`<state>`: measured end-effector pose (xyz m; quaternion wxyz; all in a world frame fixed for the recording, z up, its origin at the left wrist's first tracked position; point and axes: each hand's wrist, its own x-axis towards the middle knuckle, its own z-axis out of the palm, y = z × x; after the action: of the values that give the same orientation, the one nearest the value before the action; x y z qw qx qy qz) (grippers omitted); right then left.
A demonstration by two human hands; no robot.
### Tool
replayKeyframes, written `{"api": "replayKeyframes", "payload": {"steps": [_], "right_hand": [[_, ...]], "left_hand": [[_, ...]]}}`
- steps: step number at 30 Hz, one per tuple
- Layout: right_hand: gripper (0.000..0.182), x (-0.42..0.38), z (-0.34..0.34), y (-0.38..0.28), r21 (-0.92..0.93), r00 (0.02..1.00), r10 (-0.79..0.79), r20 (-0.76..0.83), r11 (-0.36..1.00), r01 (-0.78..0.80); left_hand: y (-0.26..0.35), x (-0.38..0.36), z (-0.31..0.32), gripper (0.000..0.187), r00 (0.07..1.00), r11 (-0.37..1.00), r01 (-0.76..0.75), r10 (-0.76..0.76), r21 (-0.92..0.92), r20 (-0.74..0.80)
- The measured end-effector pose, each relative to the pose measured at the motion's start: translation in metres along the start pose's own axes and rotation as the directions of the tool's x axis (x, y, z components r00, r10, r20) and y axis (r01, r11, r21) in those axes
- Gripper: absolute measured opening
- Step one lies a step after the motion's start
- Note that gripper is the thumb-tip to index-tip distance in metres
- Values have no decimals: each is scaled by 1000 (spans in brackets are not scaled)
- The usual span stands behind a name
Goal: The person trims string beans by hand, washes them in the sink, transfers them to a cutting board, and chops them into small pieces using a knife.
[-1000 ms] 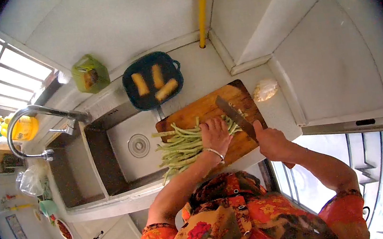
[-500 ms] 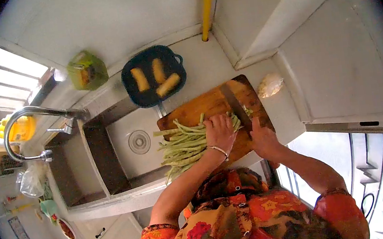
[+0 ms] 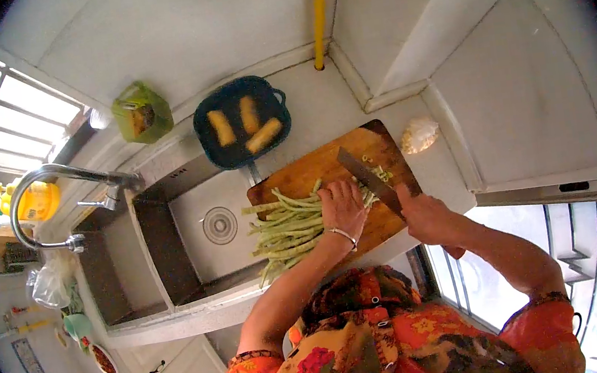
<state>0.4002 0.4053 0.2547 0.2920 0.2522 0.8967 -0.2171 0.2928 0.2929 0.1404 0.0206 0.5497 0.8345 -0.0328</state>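
Note:
A bundle of long green beans [image 3: 288, 226] lies across a wooden cutting board [image 3: 311, 168], its left ends sticking out over the sink. My left hand [image 3: 343, 209] is closed over the right part of the bundle and holds it down. In my right hand [image 3: 425, 217] is the handle of a kitchen knife [image 3: 370, 180], fingers wrapped around it. The blade slants over the board, close to the right ends of the beans. Small cut bean pieces [image 3: 382, 174] lie on the board just past the blade.
A dark blue basket [image 3: 208, 139] with yellow-brown pieces stands behind the board. To the left is a steel sink [image 3: 192, 199] with a faucet [image 3: 36, 174]. A clear bag of pale contents [image 3: 420, 135] lies right of the board, and a green container [image 3: 156, 122] stands by the wall.
My right hand has shifted right and toward me with the knife, and the blade now slants more. Cut pieces show more plainly beyond it. My left hand stays on the beans.

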Motion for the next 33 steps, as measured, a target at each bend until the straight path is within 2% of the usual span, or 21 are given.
{"api": "replayKeyframes", "payload": {"steps": [3,5,6,8,12,14,15,18,20,24,26,30,33], "right_hand": [[38,16,6,11,14,999,19,49,1000,-19],[37,30,25,23,16,990,-129,-53,991,130],[37,36,33,21,18,990,-130,-51,991,131],[39,44,44,13,113,988,-42,-147,992,59],[40,34,41,8,225,980,76,-186,974,-33],[42,32,42,3,212,979,93,-182,976,-53],[42,28,40,2,210,979,85,-188,977,-45],[44,23,37,1,207,969,19,-247,978,33],[45,31,47,8,192,959,67,-275,981,-14],[43,34,53,14,204,944,15,-329,977,55],[64,35,47,12,215,977,78,-198,976,-34],[60,26,38,8,169,972,78,-223,985,-40],[58,8,28,11,103,977,34,-211,995,-12]], "left_hand": [[-3,3,3,68,998,1000,-15,16,-27,54],[-3,2,3,59,999,1000,-29,29,-1,30],[-3,1,2,59,999,1000,-29,29,-1,33],[-3,2,-1,61,999,999,-27,26,45,27],[-1,3,3,66,998,999,-34,34,16,46],[0,3,0,83,994,999,1,5,-54,113],[0,1,-5,83,994,999,7,-2,-48,109],[-7,-1,-20,103,996,998,-3,9,-67,93],[-17,-5,-41,114,998,995,-49,52,-85,30],[-35,-11,-50,117,994,1000,15,-12,-26,108],[-39,-12,-41,121,972,988,127,-106,-90,211],[-34,-12,-34,115,957,987,130,-101,-91,273],[-34,-11,-24,102,976,987,76,-44,-142,215]]}}
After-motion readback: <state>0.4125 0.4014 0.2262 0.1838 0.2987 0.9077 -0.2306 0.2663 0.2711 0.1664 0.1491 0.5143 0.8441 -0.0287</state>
